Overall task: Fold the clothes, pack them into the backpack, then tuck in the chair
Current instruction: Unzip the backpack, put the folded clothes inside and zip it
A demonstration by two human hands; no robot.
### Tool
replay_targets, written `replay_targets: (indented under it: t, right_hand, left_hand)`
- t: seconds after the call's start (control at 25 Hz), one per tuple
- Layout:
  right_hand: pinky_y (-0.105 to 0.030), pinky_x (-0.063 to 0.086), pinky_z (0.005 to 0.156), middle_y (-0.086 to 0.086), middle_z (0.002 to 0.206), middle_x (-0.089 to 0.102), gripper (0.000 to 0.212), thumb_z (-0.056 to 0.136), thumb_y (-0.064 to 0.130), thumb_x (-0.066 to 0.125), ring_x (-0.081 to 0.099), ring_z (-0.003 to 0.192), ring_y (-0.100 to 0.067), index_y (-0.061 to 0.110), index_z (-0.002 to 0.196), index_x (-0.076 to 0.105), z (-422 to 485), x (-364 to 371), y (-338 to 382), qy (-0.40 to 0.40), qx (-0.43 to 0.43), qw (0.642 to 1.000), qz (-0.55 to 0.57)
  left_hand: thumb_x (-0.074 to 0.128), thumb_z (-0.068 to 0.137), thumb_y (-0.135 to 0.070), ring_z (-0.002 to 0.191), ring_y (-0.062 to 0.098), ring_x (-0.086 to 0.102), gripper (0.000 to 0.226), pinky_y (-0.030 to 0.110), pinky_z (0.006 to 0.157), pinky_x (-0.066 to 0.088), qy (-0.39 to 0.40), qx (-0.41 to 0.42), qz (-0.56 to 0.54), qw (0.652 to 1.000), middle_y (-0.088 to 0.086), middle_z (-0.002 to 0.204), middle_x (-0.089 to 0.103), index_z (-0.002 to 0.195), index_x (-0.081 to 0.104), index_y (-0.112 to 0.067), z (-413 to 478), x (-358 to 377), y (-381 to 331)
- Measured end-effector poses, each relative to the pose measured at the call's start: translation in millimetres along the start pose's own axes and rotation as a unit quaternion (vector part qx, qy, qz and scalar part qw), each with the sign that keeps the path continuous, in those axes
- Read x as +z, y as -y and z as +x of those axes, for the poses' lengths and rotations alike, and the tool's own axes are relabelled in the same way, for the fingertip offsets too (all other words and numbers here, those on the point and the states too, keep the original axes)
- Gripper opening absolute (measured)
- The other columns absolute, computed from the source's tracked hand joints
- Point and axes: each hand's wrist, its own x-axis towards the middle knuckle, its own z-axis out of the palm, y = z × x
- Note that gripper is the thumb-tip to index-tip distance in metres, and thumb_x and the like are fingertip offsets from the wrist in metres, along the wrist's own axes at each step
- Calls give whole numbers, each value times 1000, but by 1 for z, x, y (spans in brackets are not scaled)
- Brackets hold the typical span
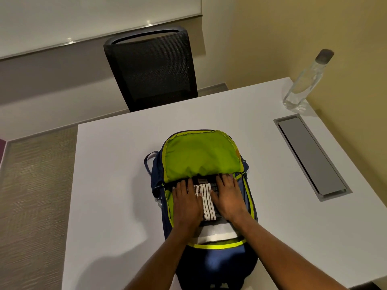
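Note:
A navy backpack (222, 262) with a lime-green lining lies open on the white table (117, 185), its green flap (202, 155) folded back toward the chair. Inside it sits folded clothing: a white garment with dark stripes (206, 200) on top and a plain white piece (217, 233) below it. My left hand (186, 203) lies flat on the left of the striped garment. My right hand (230, 197) lies flat on its right. Both press down with fingers spread. A black mesh chair (152, 68) stands at the far side of the table, pulled back from the edge.
A clear water bottle (303, 82) with a grey cap stands at the table's far right corner. A grey metal cable hatch (312, 156) is set into the table on the right. Carpet shows to the left of the table, and a wall runs along the right.

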Motion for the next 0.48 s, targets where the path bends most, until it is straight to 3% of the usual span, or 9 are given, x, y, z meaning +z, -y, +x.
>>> replay_targets:
  t: [0.12, 0.2, 0.48]
  right_hand:
    - [-49, 23, 126, -11, 167, 30, 63, 102, 34, 46, 25, 155, -28, 16, 161, 31, -32, 13, 19, -40, -37, 999, 4]
    - [-48, 19, 126, -8, 171, 19, 64, 105, 32, 40, 15, 159, -26, 19, 164, 19, -46, 25, 25, -37, -59, 998, -10]
    - [-55, 28, 123, -5, 171, 23, 60, 109, 42, 23, 9, 159, -25, 19, 164, 17, -31, 37, 14, 46, -62, 996, -42]
  left_hand:
    - [40, 102, -32, 159, 33, 15, 65, 54, 127, 16, -13, 59, 0, 998, 18, 169, 21, 163, 27, -13, -27, 16, -7]
    - [43, 103, -33, 160, 31, 11, 64, 54, 127, 13, -3, 75, 14, 997, 14, 172, 14, 163, 27, -19, -31, 20, -4]
    - [37, 103, -38, 157, 33, 20, 61, 61, 126, 11, 18, -17, 27, 999, 10, 167, 30, 163, 26, -31, -26, 33, 7]
